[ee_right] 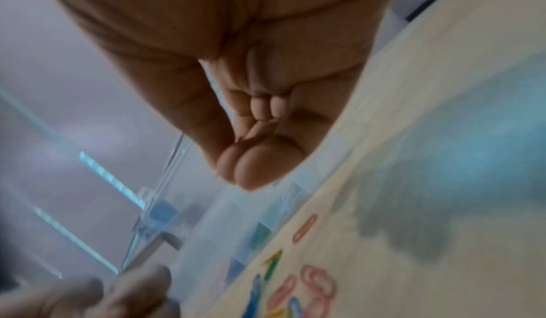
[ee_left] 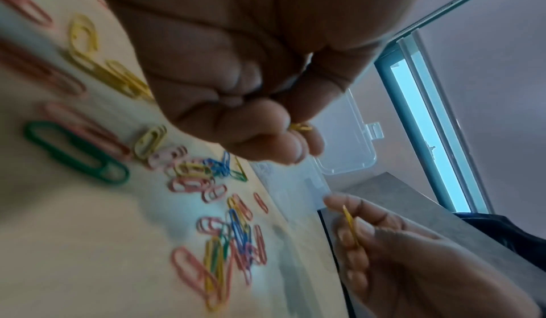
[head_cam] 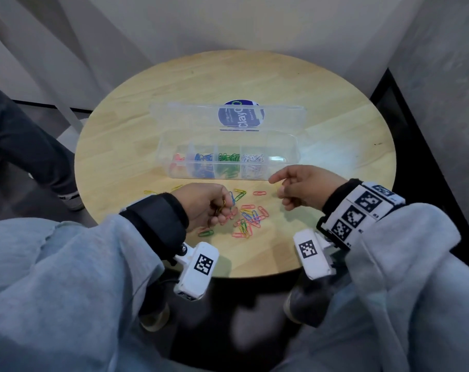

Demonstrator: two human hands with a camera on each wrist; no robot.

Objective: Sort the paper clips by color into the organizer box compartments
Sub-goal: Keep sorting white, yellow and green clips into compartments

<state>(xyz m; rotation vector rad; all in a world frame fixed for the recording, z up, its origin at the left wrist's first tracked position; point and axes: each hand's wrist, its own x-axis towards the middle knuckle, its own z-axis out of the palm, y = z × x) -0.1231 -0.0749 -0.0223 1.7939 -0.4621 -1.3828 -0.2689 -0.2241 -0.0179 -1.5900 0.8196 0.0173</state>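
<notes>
A clear organizer box [head_cam: 281, 154] lies open on the round wooden table [head_cam: 335, 124], its lid [head_cam: 190, 114] tipped back. From the left its compartments hold red, blue, green and white clips; the rightmost looks empty. A loose pile of mixed paper clips [head_cam: 248, 218] lies in front of the box. My left hand [head_cam: 222, 208] hovers at the pile's left edge and pinches yellow clips [ee_left: 299, 127] in curled fingers. My right hand [head_cam: 277, 187] is just in front of the box's right half, holding one yellow paper clip [ee_left: 350, 225] between thumb and fingers.
A few stray yellow clips [head_cam: 150, 192] lie left of my left hand, and a single red clip [head_cam: 259, 193] lies between the hands. A blue round sticker [head_cam: 241, 114] shows through the lid. Another person's leg and shoe [head_cam: 67, 194] stand left of the table. Walls enclose the far side.
</notes>
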